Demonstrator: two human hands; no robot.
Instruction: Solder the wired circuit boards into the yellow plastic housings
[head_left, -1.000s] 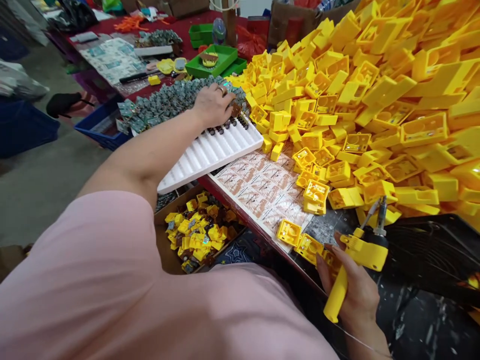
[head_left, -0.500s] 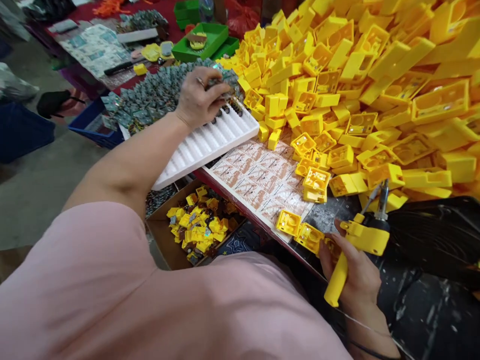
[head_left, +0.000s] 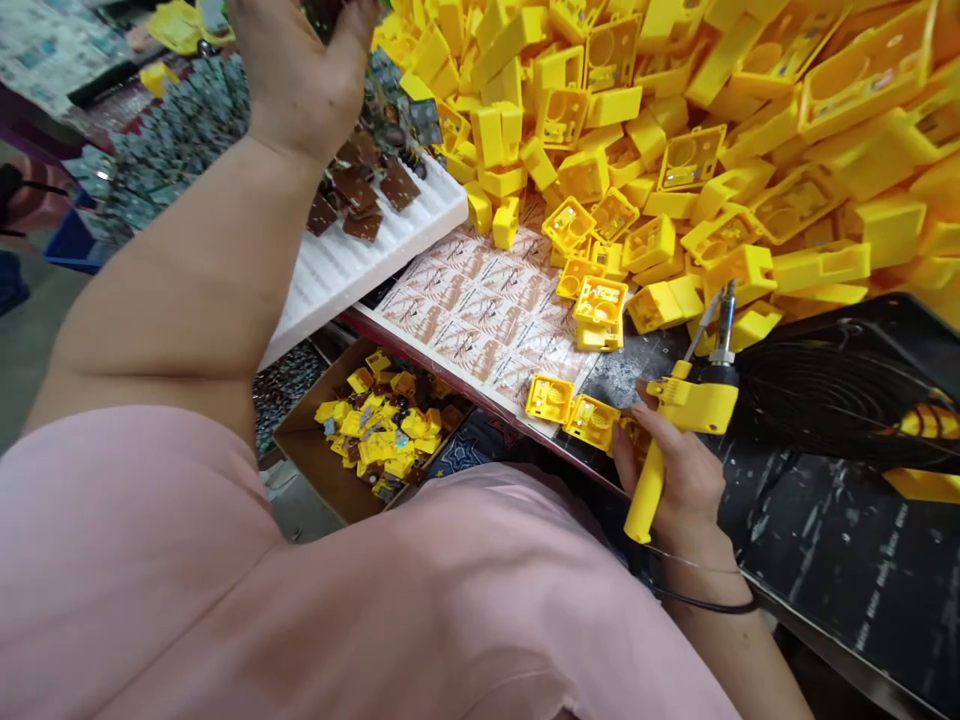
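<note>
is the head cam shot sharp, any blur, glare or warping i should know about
Head view: the yellow soldering gun in the right hand and the yellow housings look fairly sharp; the left hand is cut off at the top edge and slightly soft; wide-angle warping tilts and bends the table edge; lighting is even, with a faint sheen on the black mat.

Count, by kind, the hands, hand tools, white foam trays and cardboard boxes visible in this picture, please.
Hands: 2, the left hand and the right hand
Hand tools: 1, the yellow soldering gun in the right hand
White foam tray: 1
Cardboard box: 1
Total: 5
</note>
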